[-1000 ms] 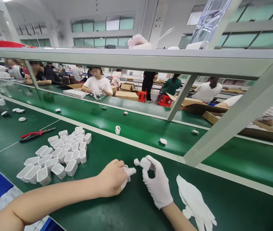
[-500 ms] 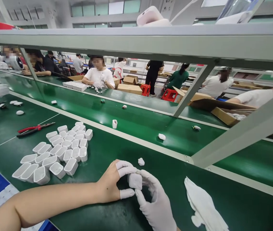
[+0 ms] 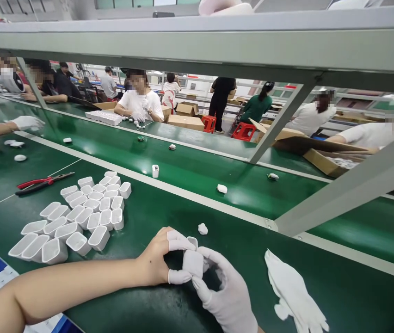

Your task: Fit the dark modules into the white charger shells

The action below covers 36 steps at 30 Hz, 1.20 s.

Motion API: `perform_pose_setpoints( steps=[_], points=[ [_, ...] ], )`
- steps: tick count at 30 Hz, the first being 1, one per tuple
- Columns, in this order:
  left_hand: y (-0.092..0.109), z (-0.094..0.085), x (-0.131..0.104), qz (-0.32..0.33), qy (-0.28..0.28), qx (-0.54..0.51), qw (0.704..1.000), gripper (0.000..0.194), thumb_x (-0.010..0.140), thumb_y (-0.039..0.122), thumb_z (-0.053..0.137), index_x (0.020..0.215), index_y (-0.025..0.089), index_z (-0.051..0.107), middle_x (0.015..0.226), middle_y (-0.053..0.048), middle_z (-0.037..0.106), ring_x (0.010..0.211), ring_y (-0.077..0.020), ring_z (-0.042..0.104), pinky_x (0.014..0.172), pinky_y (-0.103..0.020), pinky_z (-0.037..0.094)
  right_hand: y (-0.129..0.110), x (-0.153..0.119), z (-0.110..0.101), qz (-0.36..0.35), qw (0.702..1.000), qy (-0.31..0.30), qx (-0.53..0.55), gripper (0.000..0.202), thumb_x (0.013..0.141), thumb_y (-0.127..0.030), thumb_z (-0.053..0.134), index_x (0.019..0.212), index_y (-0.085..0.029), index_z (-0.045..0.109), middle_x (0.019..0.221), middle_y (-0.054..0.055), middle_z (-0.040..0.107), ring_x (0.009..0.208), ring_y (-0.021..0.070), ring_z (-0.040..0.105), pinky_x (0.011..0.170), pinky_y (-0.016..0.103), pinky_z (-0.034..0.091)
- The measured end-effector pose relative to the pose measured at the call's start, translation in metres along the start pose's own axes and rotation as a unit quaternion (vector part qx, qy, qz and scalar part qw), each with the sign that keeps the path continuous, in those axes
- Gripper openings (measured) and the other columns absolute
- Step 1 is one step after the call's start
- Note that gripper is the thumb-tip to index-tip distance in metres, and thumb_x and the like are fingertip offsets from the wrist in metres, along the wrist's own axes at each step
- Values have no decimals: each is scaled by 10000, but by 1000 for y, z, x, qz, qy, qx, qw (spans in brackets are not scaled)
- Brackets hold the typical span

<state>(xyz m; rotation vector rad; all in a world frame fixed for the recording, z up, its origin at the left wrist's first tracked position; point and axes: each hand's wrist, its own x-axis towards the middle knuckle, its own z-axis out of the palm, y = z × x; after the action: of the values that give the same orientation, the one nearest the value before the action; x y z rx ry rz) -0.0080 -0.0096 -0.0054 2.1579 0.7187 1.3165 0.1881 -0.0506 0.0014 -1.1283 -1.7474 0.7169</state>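
In the head view, with the held white piece (image 3: 193, 264) as the centre of the dial and twelve pointing away from the wearer, both hands meet at the middle. The left hand (image 3: 158, 259) comes in from nine o'clock, partly closed, its thumb and fingers capped in white covers and pinching the piece. The right hand (image 3: 225, 289), in a white glove, comes in from four o'clock with its fingers curved and its thumb touching the piece's lower corner, so the two hands hold it together above the green bench (image 3: 141, 317). A further white rim shows just behind the piece; what it belongs to is partly hidden by the fingers.

Between twelve and one, near the hands, sits a small white lump (image 3: 203, 229). A loose white glove (image 3: 292, 289) lies flat between three and four. Toward half past nine stands a cluster of open white cups (image 3: 54, 250), and beyond it, at ten, lie red-and-black pliers (image 3: 42, 184). Farther out at ten is a co-worker's gloved hand (image 3: 28, 123). The green belt (image 3: 190, 172) carries a white box (image 3: 155, 171) at eleven and a white rounded part (image 3: 222, 188) at one
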Motion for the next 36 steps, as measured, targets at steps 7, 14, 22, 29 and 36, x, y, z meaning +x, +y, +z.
perform_pose_setpoints(
  steps=[7,14,22,29,36],
  points=[
    [0,-1,2,-6,-27,-43,999,530,771,463,747,1217,235,576,1145,-97,661,1004,-249,573,895,-402,456,-3,-2,3,54,996,28,71,386,778,-322,742,1131,-243,607,906,35,698,771,180,678,723,281,589],
    [2,0,0,-20,17,-48,999,449,769,369,760,1152,219,579,1084,-85,655,988,-236,570,871,-388,484,-2,2,4,99,982,-19,161,459,833,-343,704,1251,-221,559,1165,111,668,982,233,679,859,361,580],
    [2,-2,2,-36,6,-66,997,449,745,445,770,1087,208,604,1041,-85,662,969,-238,575,859,-387,489,-2,3,1,91,987,-41,128,428,819,-348,711,1202,-211,580,1097,109,686,917,239,682,805,356,581],
    [0,1,0,-97,-44,-39,994,728,650,353,848,1271,223,489,1221,-105,571,1128,-278,528,982,-461,450,6,6,-2,121,982,-3,146,453,776,-411,736,1160,-210,608,1030,102,700,895,249,681,764,342,586],
    [-5,5,0,-202,-77,-8,976,586,747,205,728,1290,205,506,1209,-100,595,1149,-262,546,1020,-461,438,7,23,-10,176,959,60,213,445,765,-439,761,1130,-201,673,1213,125,655,1097,290,633,977,443,522]
  ],
)
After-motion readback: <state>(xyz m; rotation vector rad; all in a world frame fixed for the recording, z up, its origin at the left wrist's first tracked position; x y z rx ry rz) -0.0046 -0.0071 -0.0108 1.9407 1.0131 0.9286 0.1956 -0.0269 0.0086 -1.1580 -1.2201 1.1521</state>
